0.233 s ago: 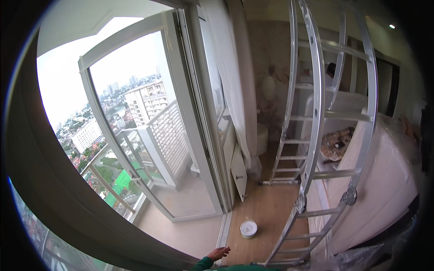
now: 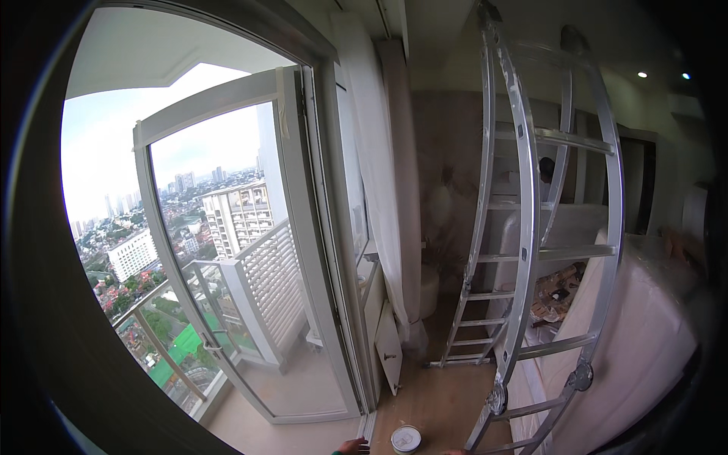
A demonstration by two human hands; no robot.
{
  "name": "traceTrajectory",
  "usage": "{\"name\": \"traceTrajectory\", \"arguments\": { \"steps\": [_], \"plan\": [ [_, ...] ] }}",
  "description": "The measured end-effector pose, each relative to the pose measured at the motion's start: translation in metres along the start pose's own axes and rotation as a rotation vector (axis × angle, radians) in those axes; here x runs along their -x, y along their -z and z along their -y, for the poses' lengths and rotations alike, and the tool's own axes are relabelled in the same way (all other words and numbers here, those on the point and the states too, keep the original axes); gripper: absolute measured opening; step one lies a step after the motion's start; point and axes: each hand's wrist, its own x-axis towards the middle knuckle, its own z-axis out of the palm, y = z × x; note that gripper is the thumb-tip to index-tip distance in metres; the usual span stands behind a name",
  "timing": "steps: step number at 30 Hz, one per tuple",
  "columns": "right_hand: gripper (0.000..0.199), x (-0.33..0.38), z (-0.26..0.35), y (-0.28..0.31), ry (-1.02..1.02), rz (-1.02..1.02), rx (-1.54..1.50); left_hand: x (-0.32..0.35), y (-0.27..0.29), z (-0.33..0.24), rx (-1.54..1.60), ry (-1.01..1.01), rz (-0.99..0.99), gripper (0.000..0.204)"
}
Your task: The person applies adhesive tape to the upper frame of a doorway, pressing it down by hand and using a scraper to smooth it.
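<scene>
A small round white-lidded can (image 2: 406, 439) stands on the wooden floor (image 2: 432, 402) by the open balcony door's (image 2: 227, 250) sill, an aluminium stepladder (image 2: 523, 250) rising just right of it, while the left hand (image 2: 351, 447) barely pokes in beside it, finger state untellable.

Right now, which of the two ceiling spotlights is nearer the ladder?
The left spotlight. It sits closer to the top of the aluminium ladder, while the other spotlight lies further out toward the picture's right rim.
</scene>
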Motion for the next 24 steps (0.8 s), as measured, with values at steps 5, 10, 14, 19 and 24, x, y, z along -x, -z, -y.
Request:
{"name": "traceTrajectory", "arguments": {
  "steps": [5, 10, 14, 19, 24],
  "plan": [
    [0.04, -0.043, 0.275, 0.212, 0.454, -0.746, 0.405, -0.069, 0.041, -0.052, 0.233, -0.074, -0.235, 0.059],
    [0.069, -0.145, 0.372, 0.331, 0.487, -1.345, 0.635, -0.079, 0.152, -0.183, 0.157, -0.65, -0.845, 0.03],
    [0.101, -0.198, 0.401, 0.39, 0.175, -1.667, 0.857, -0.001, 0.175, -0.392, -0.376, -1.139, -1.156, 0.027],
    [0.111, -0.211, 0.396, 0.398, 0.117, -1.661, 0.6, 0.157, 0.152, -0.609, -0.931, -1.678, -1.357, 0.043],
    [0.108, -0.214, 0.401, 0.395, 0.179, -1.652, 0.577, 0.283, 0.076, -0.753, -1.246, -2.096, -1.602, 0.058]
  ]
}}
